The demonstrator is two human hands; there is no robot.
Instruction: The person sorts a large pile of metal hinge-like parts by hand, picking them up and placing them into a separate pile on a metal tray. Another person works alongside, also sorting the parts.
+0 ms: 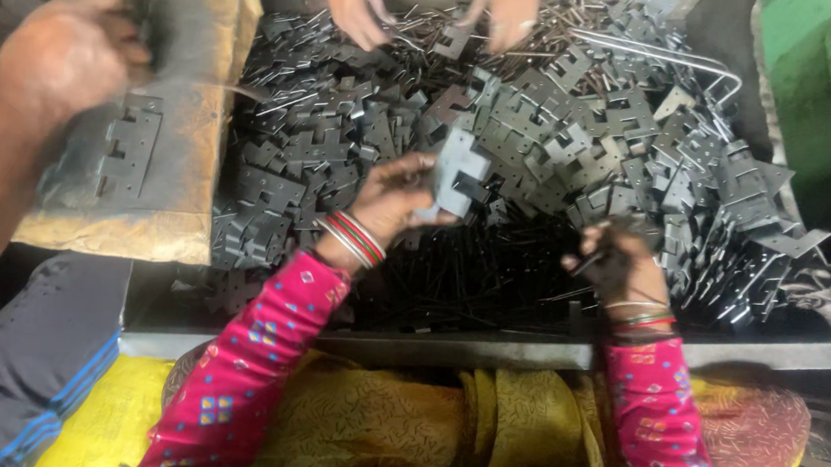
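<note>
My left hand (394, 199) holds up a grey metal hinge leaf (458, 174) above a big heap of dark hinge leaves (557, 127). My right hand (618, 260) is lower right, its fingers pinched on a thin dark metal pin (587, 265) over a bed of loose pins (471, 271). Both wrists wear bangles and pink patterned sleeves. The two hands are a short way apart, the hinge leaf between them and above.
Another person's two hands (429, 13) pick at the heap's far side. At left, a third person's hand (71, 54) works over a worn block (174, 166) with a hinge plate (132, 154) on it. A bent wire rod (676, 57) lies on the heap. The metal tray edge (524, 351) runs along the front.
</note>
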